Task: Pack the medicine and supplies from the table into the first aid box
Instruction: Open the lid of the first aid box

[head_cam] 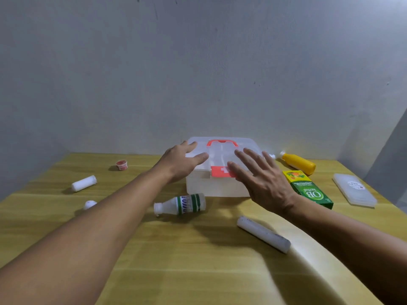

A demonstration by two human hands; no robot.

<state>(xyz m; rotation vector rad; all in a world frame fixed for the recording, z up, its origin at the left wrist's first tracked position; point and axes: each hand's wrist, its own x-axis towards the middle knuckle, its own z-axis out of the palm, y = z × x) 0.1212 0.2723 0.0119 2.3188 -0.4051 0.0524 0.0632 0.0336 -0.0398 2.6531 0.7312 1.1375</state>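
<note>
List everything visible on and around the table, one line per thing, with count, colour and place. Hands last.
first aid box: 1, clear with red handle and latch, lid shut, table centre at the back
green-banded bottle: 1, white, lying in front of the box
long white tube: 1, lying near right
bandage roll: 1, white, left
small white item: 1, near left
small cup: 1, red and white, far left
yellow bottle: 1, lying right of the box
green carton: 1, green and yellow, right
flat clear case: 1, far right
table: 1, yellow-green
left hand: open, on the lid
right hand: open, over the latch
</note>
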